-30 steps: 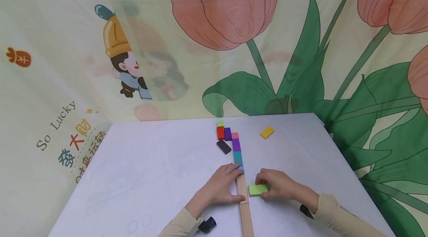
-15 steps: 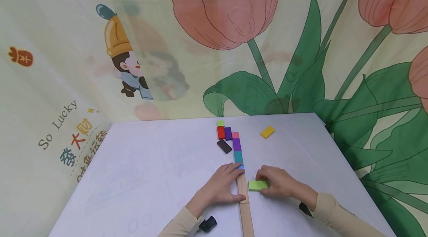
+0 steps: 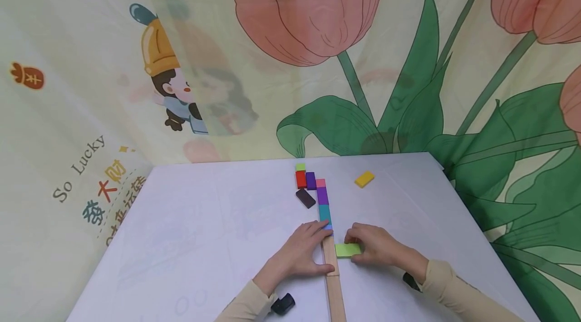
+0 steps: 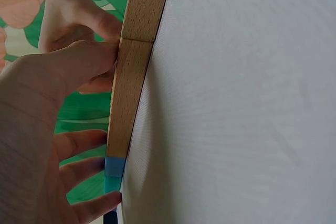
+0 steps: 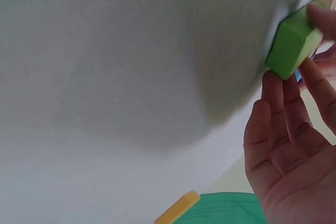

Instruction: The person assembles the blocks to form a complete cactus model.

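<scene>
Clearly, in the head view, a wooden strip [image 3: 336, 294] of blocks joined end to end is running up the white tabletop [image 3: 204, 221], and the left hand [image 3: 297, 251] is resting along it with fingers extended and spread, thumb on the wood, fingertips at its far end, touching without gripping; the right hand [image 3: 374, 245], right of the strip, is pinching a lime block [image 3: 347, 250] between curled fingers and thumb; that block is lying crosswise with its end at the strip's right side, though whether the two are touching I cannot tell. Beyond the strip, in line with it, a blue block [image 3: 328, 230], a teal block [image 3: 324, 214], a purple block [image 3: 322, 196] and a pink block [image 3: 320, 182] are continuing the row; beyond the strip and to its left, a red block [image 3: 301, 179], an indigo block [image 3: 310, 180], a small green block [image 3: 300, 166] and a black block [image 3: 305, 198] are clustering; a yellow block [image 3: 364, 179] is lying alone, beyond and to the right.

In the left wrist view, the thumb is pressing near the strip's seam [image 4: 137, 40]; the fingers are fanning out toward its blue end.

In the right wrist view, fingertips are supporting the lime block close beside the strip.
</scene>
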Tool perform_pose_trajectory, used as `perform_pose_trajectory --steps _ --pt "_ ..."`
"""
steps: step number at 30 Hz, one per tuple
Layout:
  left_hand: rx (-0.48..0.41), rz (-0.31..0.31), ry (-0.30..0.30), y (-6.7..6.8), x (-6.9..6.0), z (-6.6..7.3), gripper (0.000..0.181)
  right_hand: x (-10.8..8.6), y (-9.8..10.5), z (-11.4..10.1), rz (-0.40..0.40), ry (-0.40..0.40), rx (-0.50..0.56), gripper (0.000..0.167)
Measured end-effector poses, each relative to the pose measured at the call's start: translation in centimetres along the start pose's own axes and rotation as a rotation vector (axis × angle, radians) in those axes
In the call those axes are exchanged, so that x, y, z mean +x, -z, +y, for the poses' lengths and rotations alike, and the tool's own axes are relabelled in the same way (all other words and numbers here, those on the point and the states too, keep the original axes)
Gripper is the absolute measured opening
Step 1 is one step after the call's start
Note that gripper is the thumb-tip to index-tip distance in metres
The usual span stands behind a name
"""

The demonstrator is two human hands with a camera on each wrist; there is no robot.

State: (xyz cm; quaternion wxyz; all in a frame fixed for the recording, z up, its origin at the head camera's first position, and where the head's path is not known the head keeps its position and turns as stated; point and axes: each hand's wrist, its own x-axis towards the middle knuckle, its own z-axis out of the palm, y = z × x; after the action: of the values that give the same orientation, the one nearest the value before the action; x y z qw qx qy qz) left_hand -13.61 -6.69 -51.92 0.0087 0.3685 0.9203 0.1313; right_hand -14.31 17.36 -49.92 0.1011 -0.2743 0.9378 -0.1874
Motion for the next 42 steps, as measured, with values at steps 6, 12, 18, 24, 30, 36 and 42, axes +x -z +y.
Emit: perform_pose_trajectory --steps 6,12,18,24,30,36,42 --pt "0.004 -0.003 0.0 0.1 0.0 -0.1 0.08 1.6 1.5 1.0 0.099 -0.167 0.071 0.033" --pt "0.009 -0.011 0.006 0.3 -0.1 -0.1 0.08 4.9 3.4 6.3 0.358 -0.361 0.172 0.039" --pt "0.007 -0.025 0.011 0.1 0.0 0.1 0.079 7.4 4.3 9.6 0.357 -0.529 0.228 0.069" --pt "0.011 -0.016 0.0 0.1 0.0 0.1 0.079 8.3 4.5 10.0 0.359 -0.561 0.218 0.065" --pt "0.008 -0.017 0.009 0.3 0.0 0.1 0.079 8.8 4.4 9.0 0.588 -0.507 0.366 0.038" --pt "-0.004 -0.032 0.015 0.3 0.0 0.1 0.08 8.3 4.8 8.2 0.633 -0.466 0.53 0.024" --pt "-0.027 -0.051 0.028 0.3 0.0 0.1 0.08 7.0 5.6 7.2 0.371 -0.417 0.595 0.027"
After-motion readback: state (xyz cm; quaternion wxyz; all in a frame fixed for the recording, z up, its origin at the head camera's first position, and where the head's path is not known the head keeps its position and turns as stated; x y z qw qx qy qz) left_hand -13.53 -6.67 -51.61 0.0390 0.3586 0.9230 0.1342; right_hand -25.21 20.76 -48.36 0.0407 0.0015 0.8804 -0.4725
